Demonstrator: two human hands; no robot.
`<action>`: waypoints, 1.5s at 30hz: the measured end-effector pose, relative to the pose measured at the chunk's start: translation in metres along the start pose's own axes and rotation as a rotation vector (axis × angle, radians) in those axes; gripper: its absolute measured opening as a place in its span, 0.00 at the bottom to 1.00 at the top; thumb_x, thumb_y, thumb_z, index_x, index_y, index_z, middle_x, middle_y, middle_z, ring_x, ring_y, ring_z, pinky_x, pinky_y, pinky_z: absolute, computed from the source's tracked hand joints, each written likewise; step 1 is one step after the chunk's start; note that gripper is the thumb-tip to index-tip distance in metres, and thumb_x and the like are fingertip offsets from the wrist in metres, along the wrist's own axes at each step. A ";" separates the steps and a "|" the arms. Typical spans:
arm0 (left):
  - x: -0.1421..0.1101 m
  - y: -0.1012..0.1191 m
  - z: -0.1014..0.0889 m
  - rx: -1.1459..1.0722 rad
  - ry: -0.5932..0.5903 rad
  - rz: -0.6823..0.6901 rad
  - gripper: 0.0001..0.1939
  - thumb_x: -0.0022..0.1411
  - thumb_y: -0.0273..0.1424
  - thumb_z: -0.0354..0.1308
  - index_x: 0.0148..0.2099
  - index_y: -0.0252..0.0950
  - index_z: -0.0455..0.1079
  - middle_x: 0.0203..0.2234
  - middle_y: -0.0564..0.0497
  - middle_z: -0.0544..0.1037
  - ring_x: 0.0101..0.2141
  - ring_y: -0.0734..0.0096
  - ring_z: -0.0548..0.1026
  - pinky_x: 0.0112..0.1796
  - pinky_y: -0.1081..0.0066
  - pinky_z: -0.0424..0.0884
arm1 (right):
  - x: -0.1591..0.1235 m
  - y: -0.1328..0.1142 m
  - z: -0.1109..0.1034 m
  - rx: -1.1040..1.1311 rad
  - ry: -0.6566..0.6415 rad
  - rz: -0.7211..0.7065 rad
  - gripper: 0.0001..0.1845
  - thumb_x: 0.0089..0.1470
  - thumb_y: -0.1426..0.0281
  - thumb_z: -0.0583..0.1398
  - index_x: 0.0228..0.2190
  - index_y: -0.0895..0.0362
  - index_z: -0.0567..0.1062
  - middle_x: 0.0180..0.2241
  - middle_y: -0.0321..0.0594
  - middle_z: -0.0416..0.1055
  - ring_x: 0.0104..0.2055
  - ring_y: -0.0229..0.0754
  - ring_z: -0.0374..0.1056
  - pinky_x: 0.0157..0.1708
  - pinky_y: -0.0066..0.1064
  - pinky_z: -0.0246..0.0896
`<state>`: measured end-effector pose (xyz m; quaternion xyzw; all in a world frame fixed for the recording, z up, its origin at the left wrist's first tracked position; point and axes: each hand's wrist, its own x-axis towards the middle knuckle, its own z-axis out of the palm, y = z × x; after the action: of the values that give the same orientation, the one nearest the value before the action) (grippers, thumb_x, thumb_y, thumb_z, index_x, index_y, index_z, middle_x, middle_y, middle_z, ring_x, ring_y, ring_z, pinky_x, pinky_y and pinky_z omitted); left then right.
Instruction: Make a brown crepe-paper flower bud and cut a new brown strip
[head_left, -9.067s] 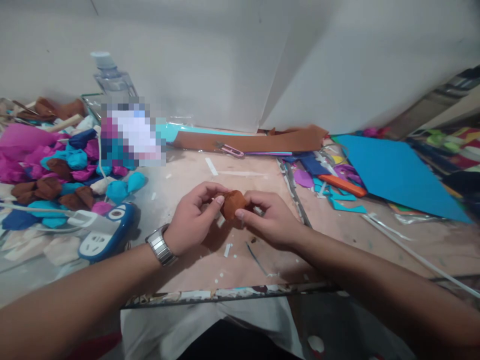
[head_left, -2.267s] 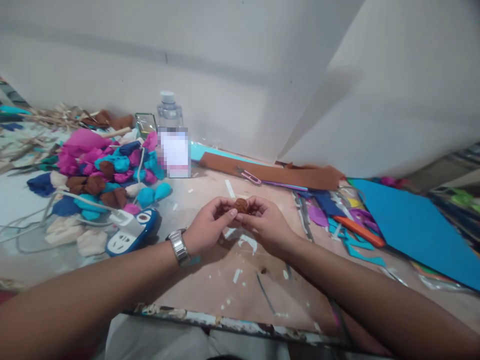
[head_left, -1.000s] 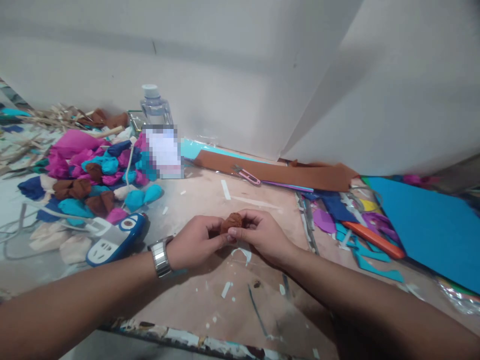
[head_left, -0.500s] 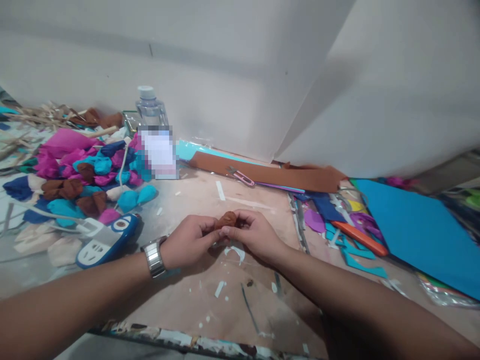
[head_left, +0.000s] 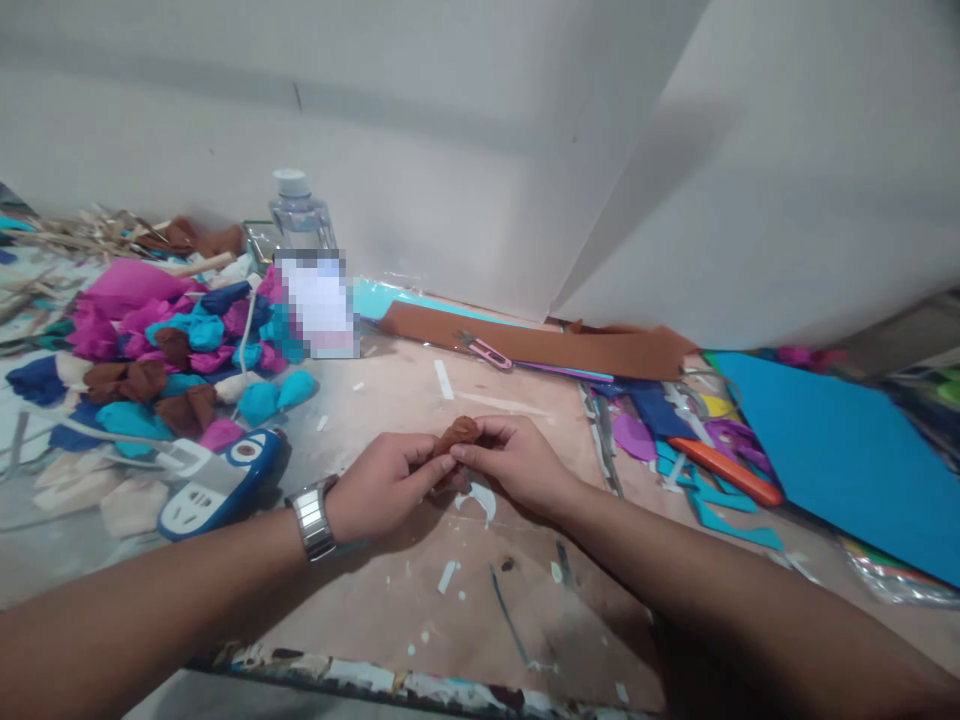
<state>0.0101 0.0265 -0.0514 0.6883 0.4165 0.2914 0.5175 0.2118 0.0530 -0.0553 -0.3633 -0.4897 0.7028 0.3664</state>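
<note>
A small piece of brown crepe paper (head_left: pixel 459 432), rolled and crumpled into a bud-like lump, is pinched between both hands above the middle of the table. My left hand (head_left: pixel 386 485), with a metal watch on its wrist, grips its lower left side between thumb and fingers. My right hand (head_left: pixel 517 465) pinches its right side, the thumb tip meeting the left thumb. Fingers cover the lower part of the paper. Beyond the hands, pink-handled thread snips (head_left: pixel 486 350) lie on a long strip of brown crepe paper (head_left: pixel 570 345).
At left lies a pile of crumpled paper pieces (head_left: pixel 154 310), magenta, blue, brown and cream. A blue-and-white power strip (head_left: pixel 221 485) sits before it. Behind are a blurred phone (head_left: pixel 319 305) and a bottle (head_left: pixel 302 212). At right are an orange cutter (head_left: pixel 724 470) and a blue sheet (head_left: pixel 840 450).
Nine seconds ago the brown paper was spread wider between the hands; now it is a compact roll. Over the last second its tilt changes slightly while both hands keep hold. The view has shifted.
</note>
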 end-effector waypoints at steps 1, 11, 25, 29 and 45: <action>0.000 0.000 0.000 0.010 0.001 0.015 0.24 0.76 0.45 0.52 0.41 0.33 0.80 0.32 0.47 0.81 0.33 0.68 0.76 0.37 0.72 0.71 | 0.000 -0.001 -0.001 -0.009 -0.005 -0.005 0.19 0.44 0.59 0.77 0.32 0.59 0.82 0.31 0.37 0.79 0.33 0.38 0.72 0.38 0.32 0.69; -0.002 0.001 0.000 0.006 0.034 0.017 0.25 0.78 0.44 0.48 0.40 0.34 0.81 0.29 0.50 0.81 0.29 0.72 0.73 0.32 0.74 0.67 | -0.002 0.002 -0.004 0.003 -0.070 -0.018 0.17 0.50 0.59 0.75 0.35 0.58 0.82 0.30 0.37 0.78 0.33 0.41 0.74 0.39 0.36 0.72; -0.001 0.000 -0.001 0.006 0.085 -0.011 0.26 0.77 0.46 0.50 0.36 0.33 0.76 0.26 0.50 0.78 0.25 0.75 0.72 0.28 0.76 0.67 | -0.004 0.000 0.000 -0.075 -0.019 -0.023 0.17 0.50 0.58 0.75 0.32 0.57 0.79 0.27 0.33 0.77 0.26 0.34 0.69 0.29 0.28 0.64; 0.001 -0.002 -0.002 -0.002 0.059 -0.021 0.24 0.76 0.46 0.52 0.36 0.33 0.75 0.27 0.50 0.78 0.25 0.76 0.72 0.27 0.77 0.67 | -0.004 0.000 0.000 -0.093 -0.026 -0.048 0.17 0.53 0.59 0.73 0.34 0.58 0.79 0.28 0.34 0.76 0.25 0.32 0.66 0.25 0.25 0.59; 0.006 0.003 -0.004 -0.286 0.075 -0.140 0.30 0.67 0.57 0.59 0.34 0.32 0.70 0.24 0.51 0.76 0.21 0.79 0.69 0.23 0.77 0.62 | -0.005 -0.003 -0.011 -0.737 0.044 -0.721 0.07 0.62 0.73 0.68 0.41 0.51 0.85 0.38 0.40 0.80 0.41 0.39 0.77 0.43 0.31 0.72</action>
<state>0.0105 0.0337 -0.0475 0.5656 0.4368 0.3361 0.6134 0.2237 0.0542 -0.0544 -0.2910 -0.7911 0.3049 0.4433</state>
